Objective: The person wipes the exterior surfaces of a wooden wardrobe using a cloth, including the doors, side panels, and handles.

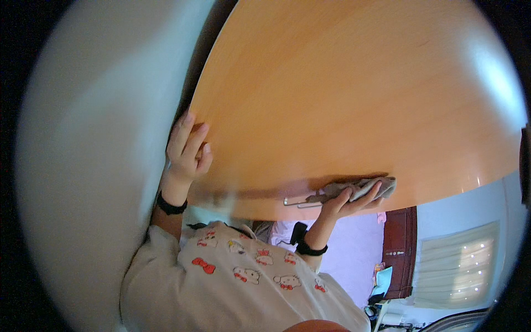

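Observation:
A broad wood-grain panel (332,95) fills the upper view and carries a slim metal handle (300,203) near its lower edge. My right hand (352,203) presses a bunched grey cloth (373,189) against the panel just right of that handle. At the panel's left edge, my left hand (188,147) lies with its fingers apart and somewhat bent, touching the wood. Nothing shows in its grasp. Black bands circle both wrists, and a small black block sits by the right one.
A pale smooth surface (99,166) runs close along the left, with a dark gap between it and the panel. Beyond my right arm are a lavender bed cover (352,253), a dark red wooden cabinet (400,253) and a curtained window (456,265).

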The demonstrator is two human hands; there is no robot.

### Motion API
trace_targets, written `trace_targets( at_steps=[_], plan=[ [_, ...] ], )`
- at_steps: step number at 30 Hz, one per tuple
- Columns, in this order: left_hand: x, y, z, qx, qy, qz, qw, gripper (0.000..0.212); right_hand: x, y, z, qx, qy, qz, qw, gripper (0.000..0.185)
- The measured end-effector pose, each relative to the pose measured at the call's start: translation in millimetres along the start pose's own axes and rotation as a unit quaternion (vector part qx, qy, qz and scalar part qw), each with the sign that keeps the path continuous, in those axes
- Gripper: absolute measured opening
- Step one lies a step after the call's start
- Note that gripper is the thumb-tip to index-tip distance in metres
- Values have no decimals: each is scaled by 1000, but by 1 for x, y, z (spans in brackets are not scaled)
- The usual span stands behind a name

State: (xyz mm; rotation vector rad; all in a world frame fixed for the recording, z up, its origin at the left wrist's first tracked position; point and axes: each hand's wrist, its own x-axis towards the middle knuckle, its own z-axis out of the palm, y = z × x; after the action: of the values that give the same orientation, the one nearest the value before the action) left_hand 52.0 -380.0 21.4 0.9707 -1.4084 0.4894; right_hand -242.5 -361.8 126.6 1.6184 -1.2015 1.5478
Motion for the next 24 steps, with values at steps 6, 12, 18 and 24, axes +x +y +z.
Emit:
trace_targets(
  at_steps=[6, 12, 18, 24],
  plan=[
    [-2, -3, -4, 27, 31, 1, 999, 34, -57, -30, 15, -86, -252, -190, 945, 44],
    [1, 12, -2, -1, 18, -24, 1000, 36, 2, 3, 2, -116, -62, 1, 991, 69],
    [-2, 17, -7, -22, -56, -68, 996, 45, -37, -40, 32, 52, -101, 65, 991, 70],
    [1, 12, -16, -33, -108, -72, 991, 53, -70, -33, 46, -105, -153, -235, 954, 68]
  ],
)
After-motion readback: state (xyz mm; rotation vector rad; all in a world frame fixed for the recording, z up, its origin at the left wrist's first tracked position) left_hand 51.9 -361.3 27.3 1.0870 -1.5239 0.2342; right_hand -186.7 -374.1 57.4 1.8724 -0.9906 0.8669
